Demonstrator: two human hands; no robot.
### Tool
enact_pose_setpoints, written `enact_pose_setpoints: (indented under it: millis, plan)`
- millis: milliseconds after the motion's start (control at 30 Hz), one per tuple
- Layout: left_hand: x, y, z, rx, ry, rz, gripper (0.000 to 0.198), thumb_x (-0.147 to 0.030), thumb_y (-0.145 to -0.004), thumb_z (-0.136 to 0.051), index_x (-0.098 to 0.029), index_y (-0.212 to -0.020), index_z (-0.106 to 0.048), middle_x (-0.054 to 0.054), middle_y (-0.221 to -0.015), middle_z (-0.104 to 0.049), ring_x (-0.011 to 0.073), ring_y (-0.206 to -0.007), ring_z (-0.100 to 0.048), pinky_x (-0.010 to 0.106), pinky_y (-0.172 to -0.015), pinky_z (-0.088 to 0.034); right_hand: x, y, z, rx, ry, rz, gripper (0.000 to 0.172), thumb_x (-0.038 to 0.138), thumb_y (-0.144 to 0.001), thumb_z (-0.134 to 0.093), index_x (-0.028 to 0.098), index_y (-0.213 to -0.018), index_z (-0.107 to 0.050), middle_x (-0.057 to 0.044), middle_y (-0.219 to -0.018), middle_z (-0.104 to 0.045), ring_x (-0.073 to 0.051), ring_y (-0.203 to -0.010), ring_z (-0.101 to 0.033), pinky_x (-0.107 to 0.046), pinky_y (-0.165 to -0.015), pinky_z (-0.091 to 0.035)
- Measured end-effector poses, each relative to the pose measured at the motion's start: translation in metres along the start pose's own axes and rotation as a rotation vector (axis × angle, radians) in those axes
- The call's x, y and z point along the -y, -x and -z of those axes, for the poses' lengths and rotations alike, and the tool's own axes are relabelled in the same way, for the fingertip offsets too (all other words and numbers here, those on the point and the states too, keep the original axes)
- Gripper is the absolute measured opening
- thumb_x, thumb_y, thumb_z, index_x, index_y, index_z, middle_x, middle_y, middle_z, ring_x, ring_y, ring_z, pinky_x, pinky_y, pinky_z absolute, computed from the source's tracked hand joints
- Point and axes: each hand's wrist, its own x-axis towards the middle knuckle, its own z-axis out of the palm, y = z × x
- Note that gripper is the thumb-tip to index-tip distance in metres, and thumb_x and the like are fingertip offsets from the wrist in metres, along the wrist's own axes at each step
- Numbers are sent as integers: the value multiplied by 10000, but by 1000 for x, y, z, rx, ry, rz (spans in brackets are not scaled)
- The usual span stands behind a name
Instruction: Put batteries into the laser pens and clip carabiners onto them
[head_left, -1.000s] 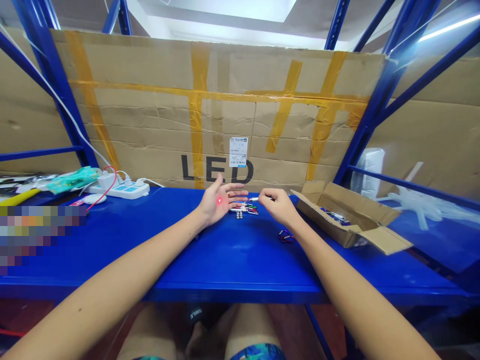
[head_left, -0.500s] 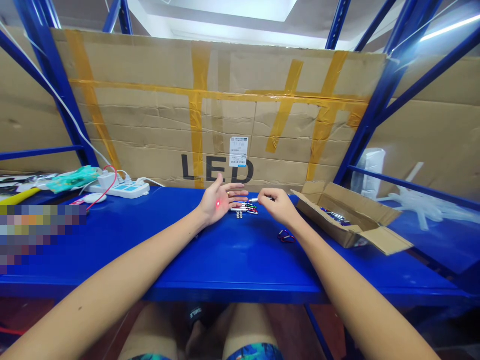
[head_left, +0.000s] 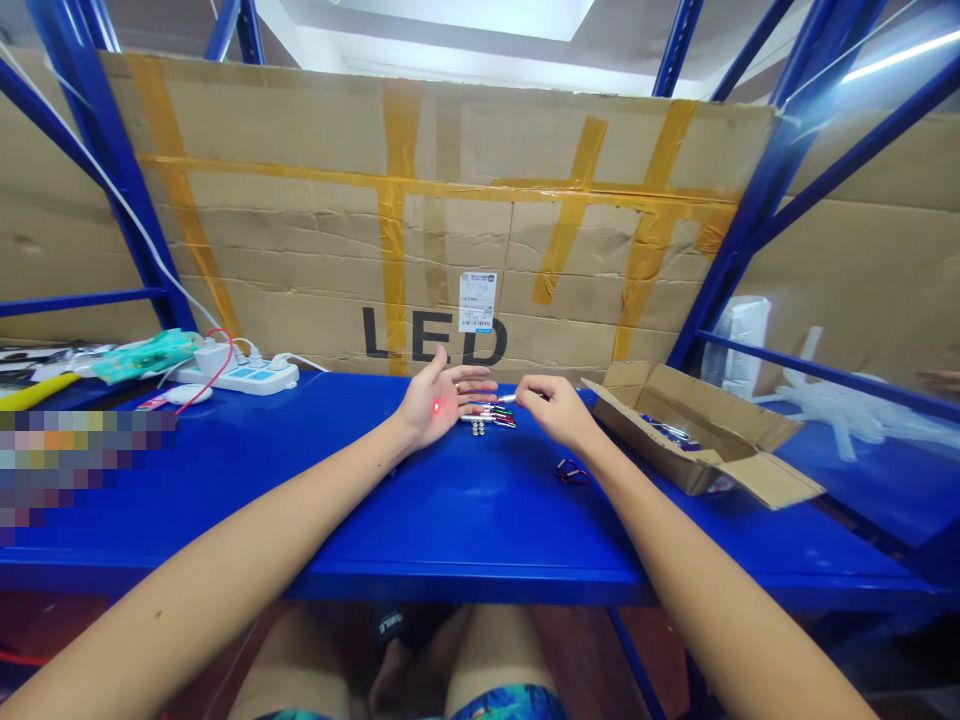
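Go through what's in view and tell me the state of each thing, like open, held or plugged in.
Left hand, open, palm up, red spot on palm
Right hand, pinching the laser pointer
Laser pointer, held, apparently lit
Loose laser pointers, lying in a small cluster on the blue shelf
Cardboard box, open, flaps spread, metal items inside
Power strip, on the shelf, with plugs in it
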Motion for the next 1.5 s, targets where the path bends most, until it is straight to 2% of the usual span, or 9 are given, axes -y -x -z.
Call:
enact_pose_setpoints:
  millis: [233,333,500,600,700,900,1033,1167,1500]
  plan:
    - [-1,0,0,13,-8,-1,738,-757,-841,-349,-119,-1080,-633,180,-1081,-686,319,-1066,-613,411,-864,-466,-2,0,0,-1,5,10,220,272,-772,-474,180,-574,-498,23,-558,-441,-135,-600,-402,-275,-581,-290]
    - [0,0,-1,12,-45,-12,690,-735,-841,-399,-127,-1071,-633,166,-1052,-687,281,-968,-639,396,-828,-479,-2,0,-1,18,-3,15,227,280,-805,-481,179,-604,-514,19,-592,-490,-139,-624,-429,-274,-603,-308]
    - [8,-1,-7,-75,-360,-66,283,-398,-774,-707,-146,-892,-653,51,-759,-660,147,-660,-597,321,-697,-471,-2,1,-6,177,-7,56,267,347,-903,-463,167,-779,-615,-11,-752,-622,-155,-726,-518,-280,-688,-368]
    - [12,-2,-7,-87,-552,-88,145,-251,-723,-726,-151,-789,-645,24,-665,-636,142,-623,-578,326,-673,-467,-6,2,-9,254,13,66,225,341,-905,-491,170,-887,-637,-35,-861,-664,-168,-794,-557,-294,-736,-396]
    - [12,-4,-3,-118,-653,-116,107,-188,-686,-717,-152,-756,-644,29,-682,-651,151,-652,-587,329,-678,-458,-14,2,-9,234,40,29,188,279,-845,-565,170,-992,-604,-45,-891,-655,-175,-790,-564,-303,-725,-416]
    - [12,-7,8,-138,-806,-196,125,-214,-668,-714,-163,-765,-654,35,-717,-659,172,-692,-592,317,-656,-444,-29,0,-9,149,-13,8,225,188,-791,-536,182,-1016,-540,-52,-957,-630,-168,-819,-570,-316,-768,-443]
    - [12,-7,10,-150,-865,-221,133,-233,-677,-709,-166,-779,-656,43,-740,-666,181,-707,-599,318,-657,-448,-29,0,-8,111,61,5,173,226,-802,-536,186,-971,-537,-16,-811,-609,-153,-697,-537,-296,-675,-419]
    - [10,-9,13,-180,-905,-221,105,-224,-683,-694,-171,-761,-648,51,-755,-676,195,-729,-616,340,-692,-467,-25,0,-6,70,90,51,136,232,-816,-525,193,-947,-533,-19,-818,-627,-156,-701,-552,-299,-681,-413]
    - [8,-8,12,-241,-839,-201,66,-189,-701,-696,-165,-727,-641,49,-738,-698,183,-722,-645,343,-712,-490,-25,-1,-1,131,164,72,97,207,-845,-511,176,-841,-603,-34,-748,-651,-164,-698,-565,-284,-661,-394]
